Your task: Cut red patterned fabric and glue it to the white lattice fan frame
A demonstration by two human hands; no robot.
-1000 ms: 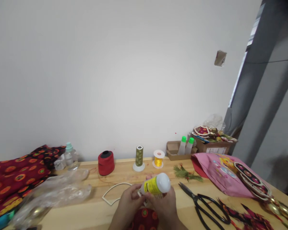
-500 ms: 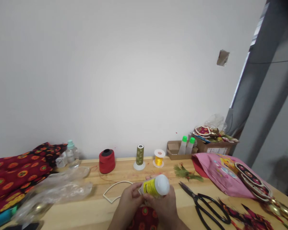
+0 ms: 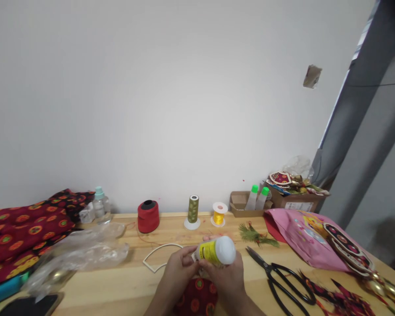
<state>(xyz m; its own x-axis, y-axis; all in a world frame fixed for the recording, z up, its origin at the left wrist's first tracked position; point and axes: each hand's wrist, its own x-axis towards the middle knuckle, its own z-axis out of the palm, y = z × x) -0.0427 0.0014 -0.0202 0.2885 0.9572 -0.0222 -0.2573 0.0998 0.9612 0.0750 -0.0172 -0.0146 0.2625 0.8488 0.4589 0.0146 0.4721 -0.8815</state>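
My right hand (image 3: 227, 278) grips a white glue bottle with a yellow label (image 3: 216, 252), tipped with its base up and to the right. The fingers of my left hand (image 3: 176, 276) are pinched at the bottle's nozzle end. Under both hands lies a red piece of fabric with orange dots (image 3: 197, 298) on the wooden table (image 3: 128, 281). A thin white fan-shaped frame (image 3: 158, 258) lies just left of my left hand.
Red thread cone (image 3: 148, 216), olive spool (image 3: 192, 210) and yellow spool (image 3: 219, 215) stand at the back. Black scissors (image 3: 279, 278) lie to the right, beside a pink bag (image 3: 299, 239). Clear plastic wrap (image 3: 82, 254), patterned red cloth (image 3: 19, 232) and a dark phone (image 3: 29, 305) are at the left.
The camera has tilted down and to the left a little, bringing the phone into view. My hands stay on the glue bottle in nearly the same pose.
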